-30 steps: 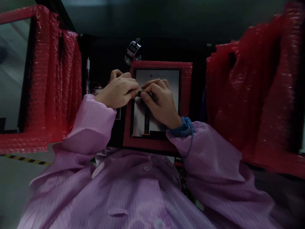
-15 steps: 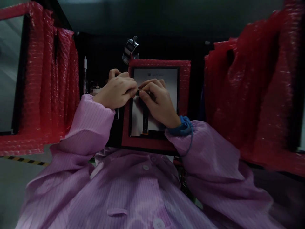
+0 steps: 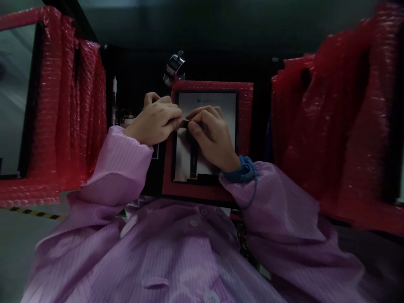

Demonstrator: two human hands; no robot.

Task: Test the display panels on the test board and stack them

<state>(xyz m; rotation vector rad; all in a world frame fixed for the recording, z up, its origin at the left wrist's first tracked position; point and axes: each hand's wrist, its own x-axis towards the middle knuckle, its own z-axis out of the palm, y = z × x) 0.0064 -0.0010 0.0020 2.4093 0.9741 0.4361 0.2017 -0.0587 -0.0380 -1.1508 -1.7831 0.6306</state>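
Note:
A display panel [image 3: 208, 158] with a pale face and dark frame lies on a red bubble-wrap sheet [image 3: 245, 126] in front of me. A dark flat ribbon cable [image 3: 193, 158] runs up over its face from the lower edge. Its small end [image 3: 184, 124] shows between my two hands. My right hand [image 3: 213, 132], with a blue band at the wrist, pinches this cable close to that end. Just left of it, my left hand [image 3: 158, 120] is closed, thumb and index pressed together at the cable's tip. Whatever lies between the left fingertips is hidden.
Red bubble-wrap bags [image 3: 85, 109] stand in a row on the left, and more red bags [image 3: 318, 134] on the right. A shiny metal device [image 3: 174, 67] sits behind the panel. A pen [image 3: 114, 99] lies at the left, by the bags.
My right fingers have shifted slightly right and loosened a little, so more of the ribbon cable's end shows. My left hand has hardly moved.

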